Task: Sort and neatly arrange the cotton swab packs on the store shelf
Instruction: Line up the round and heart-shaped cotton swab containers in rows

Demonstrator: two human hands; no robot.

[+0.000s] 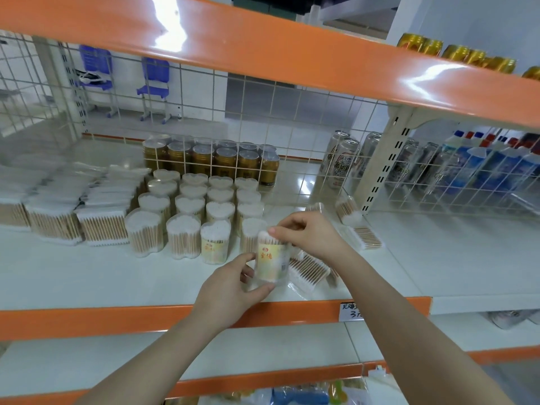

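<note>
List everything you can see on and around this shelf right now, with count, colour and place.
Held swab tub: one, clear with yellow label, shelf front.
Standing swab tubs: about twenty, clear, rows at mid-shelf.
Flat swab packs: many, clear, stacked at left.
Loose swab packs: several, lying at right of the tub.
Gold cans: about a dozen, behind the wire mesh.
Silver cans: a few, right of those.
Price tag: one, white, orange shelf edge.
Left hand: grips the tub's base.
Right hand: pinches its top.

Price tag [352, 311] writing cut off by right forearm, held pack's [270, 260] barcode text illegible
</note>
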